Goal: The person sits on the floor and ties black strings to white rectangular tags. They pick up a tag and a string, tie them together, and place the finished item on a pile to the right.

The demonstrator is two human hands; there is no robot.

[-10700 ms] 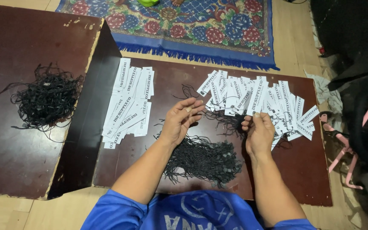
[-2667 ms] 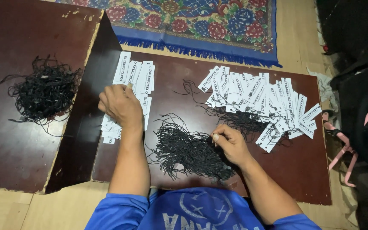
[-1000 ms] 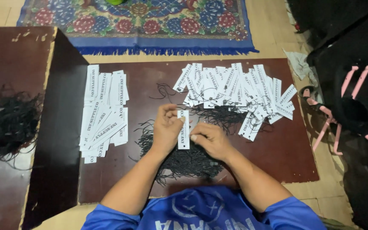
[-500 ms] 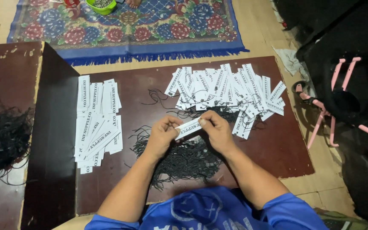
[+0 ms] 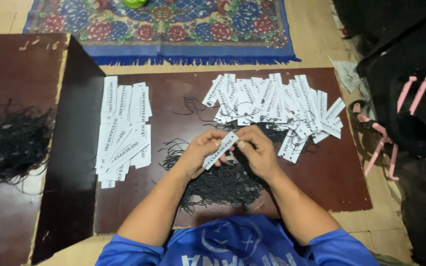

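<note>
I see one white tag (image 5: 219, 150) held up between both hands, over the dark board (image 5: 173, 197). Its long axis runs on a diagonal — the lower end points toward my left, near the left palm, and the upper end points up and to the right, toward the right fingertips. Its printed face is turned up to the camera.

My left hand (image 5: 199, 153) comes in from the lower left, forearm angled up toward the middle, fingers curled around the lower half of the tag with the thumb on top; it is closed on the tag. My right hand (image 5: 258, 151) comes in from the lower right, back of the hand up, fingers bent inward and pinched on the tag's upper end. The two hands sit close, almost knuckle to knuckle, with the tag bridging them.

Just below and under the hands lies a heap of black cords (image 5: 223, 184), spreading toward my body. I cannot tell whether a cord is threaded into the tag — the fingers hide that end.

To the left on the board is a stack of tags (image 5: 123, 130), mostly lying lengthwise away from me. Beyond the hands is a wider spread of tags (image 5: 274, 106), overlapping, with cords showing beneath them. On the raised panel (image 5: 6, 69) at far left rests a second tangle of cords (image 5: 13, 140). A patterned rug (image 5: 173, 29) lies beyond the board.
</note>
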